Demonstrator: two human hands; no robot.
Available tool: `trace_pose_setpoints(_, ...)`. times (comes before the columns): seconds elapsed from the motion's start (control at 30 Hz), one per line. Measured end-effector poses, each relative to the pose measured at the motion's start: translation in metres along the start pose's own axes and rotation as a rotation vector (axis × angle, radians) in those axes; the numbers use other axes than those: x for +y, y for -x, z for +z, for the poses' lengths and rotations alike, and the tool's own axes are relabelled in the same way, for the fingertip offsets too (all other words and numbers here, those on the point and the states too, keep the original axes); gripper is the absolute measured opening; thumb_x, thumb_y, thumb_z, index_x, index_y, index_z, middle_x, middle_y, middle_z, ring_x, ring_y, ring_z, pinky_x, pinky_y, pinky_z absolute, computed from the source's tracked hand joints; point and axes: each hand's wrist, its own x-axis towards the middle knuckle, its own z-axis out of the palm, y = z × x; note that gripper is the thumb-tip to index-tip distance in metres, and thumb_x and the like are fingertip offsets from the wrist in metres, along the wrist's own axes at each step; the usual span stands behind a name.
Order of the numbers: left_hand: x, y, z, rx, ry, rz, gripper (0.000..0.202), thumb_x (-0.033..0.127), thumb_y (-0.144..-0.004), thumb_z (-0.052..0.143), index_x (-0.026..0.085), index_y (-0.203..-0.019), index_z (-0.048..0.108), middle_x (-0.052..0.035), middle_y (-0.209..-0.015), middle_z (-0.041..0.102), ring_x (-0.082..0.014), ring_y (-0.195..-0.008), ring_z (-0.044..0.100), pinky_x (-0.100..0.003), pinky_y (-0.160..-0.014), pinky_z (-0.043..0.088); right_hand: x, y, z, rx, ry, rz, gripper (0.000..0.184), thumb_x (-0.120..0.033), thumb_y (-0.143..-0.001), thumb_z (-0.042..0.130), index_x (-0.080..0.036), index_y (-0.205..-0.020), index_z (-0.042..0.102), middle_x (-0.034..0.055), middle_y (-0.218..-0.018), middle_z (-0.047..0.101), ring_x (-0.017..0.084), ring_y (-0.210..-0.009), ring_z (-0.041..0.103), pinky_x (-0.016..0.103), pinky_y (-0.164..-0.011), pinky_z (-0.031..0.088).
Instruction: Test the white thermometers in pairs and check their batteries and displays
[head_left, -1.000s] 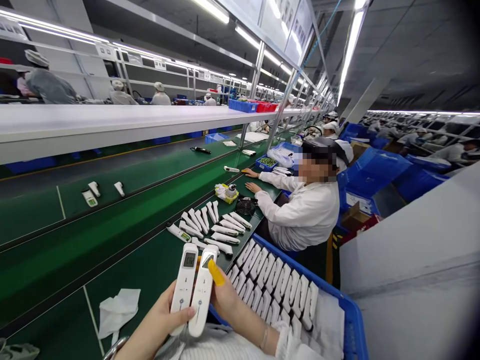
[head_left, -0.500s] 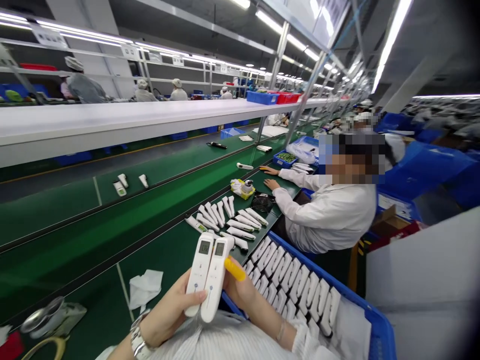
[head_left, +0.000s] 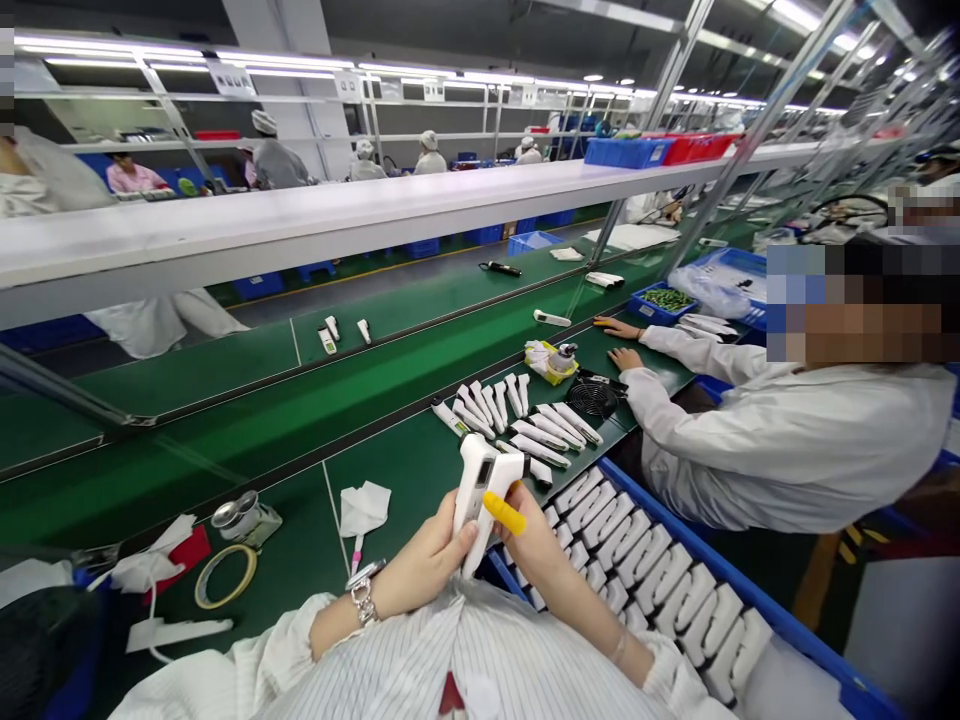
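Note:
Two white infrared thermometers are held close together in front of my chest, tilted so their sides and one small dark display show. My left hand is closed round the left thermometer, its thumb lying across the lower handle. A yellow finger cot covers one finger of my right hand, which grips the right thermometer. Beyond them, several more thermometers lie in groups on the green bench. By my right forearm, a blue crate holds rows of white thermometers.
A co-worker in a white coat sits at the right, hands on the bench. A roll of tape, a clear-lidded jar and a white cloth lie at the left. A long white shelf spans the line.
Both thermometers have been turned from displays facing me to a sideways tilt, still in my hands. The view has swung left, so the bench items appear further right.

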Motion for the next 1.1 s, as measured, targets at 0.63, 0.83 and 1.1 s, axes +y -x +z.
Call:
trace_pose_setpoints(0.63, 0.002, 0.004, -0.002, -0.011, -0.113, -0.082, 0.085, 0.042, -0.081, 0.05, 0.016, -0.144, -0.001, -0.0164, -0.127, 0.047, -0.0281, -0.106, 0.049, -0.044, -0.095, 0.035, 0.001, 0.001, -0.007, -0.028, -0.063, 0.019, 0.032, -0.039, -0.066, 0.073, -0.021, -0.09, 0.063, 0.0004, -0.083, 0.064, 0.014, -0.067, 0.054, 0.026, -0.062, 0.044)
trace_pose_setpoints(0.83, -0.004, 0.001, -0.004, -0.099, -0.066, -0.02, 0.081, 0.035, -0.081, 0.051, 0.019, -0.144, 0.002, -0.0116, -0.124, 0.051, -0.0245, -0.103, 0.051, -0.04, -0.095, 0.036, 0.018, -0.009, -0.016, -0.035, -0.24, 0.034, 0.037, -0.041, -0.065, 0.073, -0.024, -0.097, 0.065, 0.0033, -0.095, 0.069, 0.023, -0.095, 0.058, 0.037, -0.087, 0.041)
trace_pose_setpoints(1.1, -0.003, -0.004, -0.001, -0.117, 0.071, -0.022, 0.08, 0.036, -0.073, 0.064, 0.024, -0.14, 0.023, -0.009, -0.119, 0.054, -0.0261, -0.102, 0.051, -0.037, -0.089, 0.039, 0.01, -0.013, -0.011, -0.013, -0.428, 0.173, 0.051, -0.042, -0.06, 0.077, -0.02, -0.105, 0.065, 0.0063, -0.085, 0.072, 0.028, -0.096, 0.061, 0.04, -0.088, 0.043)
